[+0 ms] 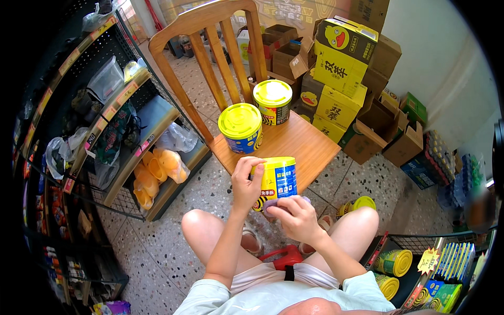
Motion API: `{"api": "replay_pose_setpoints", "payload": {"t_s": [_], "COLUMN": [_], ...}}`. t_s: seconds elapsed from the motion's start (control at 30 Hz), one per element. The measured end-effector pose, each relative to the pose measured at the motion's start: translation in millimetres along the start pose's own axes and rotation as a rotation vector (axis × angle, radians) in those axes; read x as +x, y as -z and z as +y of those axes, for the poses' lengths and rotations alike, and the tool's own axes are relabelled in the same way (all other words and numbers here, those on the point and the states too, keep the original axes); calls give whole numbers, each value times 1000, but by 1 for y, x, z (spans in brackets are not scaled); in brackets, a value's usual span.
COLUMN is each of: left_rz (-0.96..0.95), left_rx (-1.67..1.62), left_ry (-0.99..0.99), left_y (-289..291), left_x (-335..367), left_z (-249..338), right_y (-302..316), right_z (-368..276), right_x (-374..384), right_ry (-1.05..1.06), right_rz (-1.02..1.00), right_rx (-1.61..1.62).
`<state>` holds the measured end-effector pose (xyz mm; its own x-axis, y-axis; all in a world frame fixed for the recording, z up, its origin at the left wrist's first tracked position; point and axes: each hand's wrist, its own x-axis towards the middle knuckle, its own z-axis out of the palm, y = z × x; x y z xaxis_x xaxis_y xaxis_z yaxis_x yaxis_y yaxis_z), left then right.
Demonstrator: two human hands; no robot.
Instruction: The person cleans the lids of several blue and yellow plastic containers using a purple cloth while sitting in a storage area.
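Observation:
A round tub (281, 176) with a yellow lid and a yellow and blue side is tilted in front of me, close to the near edge of the wooden chair seat (312, 149). My left hand (247, 184) grips it at the left, fingers over the lid's rim and thumb on the side. Bunched in my right hand (299, 215) is a purple-grey cloth (270, 206), pressed to the tub's lower side. Beyond, two more lidded tubs stand upright on the seat: a blue-sided one (241, 131) and a dark-sided one (273, 102).
Shelving (168, 123) with orange slippers (157, 168) runs along the left. Yellow cartons (336, 79) and opened brown boxes (367, 136) are stacked behind the chair. Another tub (362, 203) is by my right knee. A red plastic object (287, 256) lies between my legs. Stocked shelving (420, 278) fills the lower right.

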<state>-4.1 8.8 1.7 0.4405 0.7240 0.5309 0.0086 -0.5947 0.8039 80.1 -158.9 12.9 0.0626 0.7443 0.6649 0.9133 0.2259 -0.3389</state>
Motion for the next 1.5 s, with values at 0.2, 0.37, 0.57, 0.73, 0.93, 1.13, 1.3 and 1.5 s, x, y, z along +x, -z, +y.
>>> {"api": "replay_pose_setpoints", "payload": {"t_s": [0.2,0.37,0.57,0.73,0.93,1.13,1.3,1.5], "left_rz": [-27,-30,-9,4,13,-1,-26,-12], "left_rx": [-12,-4,-12,-34,-49,-48,-90,-182], "left_ry": [-32,-38,-36,0,2,8,14,6], "left_y": [1,1,1,3,3,4,9,13], "left_x": [0,-1,0,0,-1,2,-1,-4], "left_z": [2,2,-2,-8,-11,-8,-19,-25], "right_y": [0,-1,-5,-7,-10,-18,-22,-30], "right_z": [18,35,32,19,5,12,26,31], "right_x": [22,43,38,20,-10,-32,-48,-52], "right_ry": [-73,-103,-109,-95,-87,-52,-65,-40], "right_rz": [69,159,146,103,80,116,160,217], "right_rx": [-27,-21,15,51,79,-2,0,41]}}
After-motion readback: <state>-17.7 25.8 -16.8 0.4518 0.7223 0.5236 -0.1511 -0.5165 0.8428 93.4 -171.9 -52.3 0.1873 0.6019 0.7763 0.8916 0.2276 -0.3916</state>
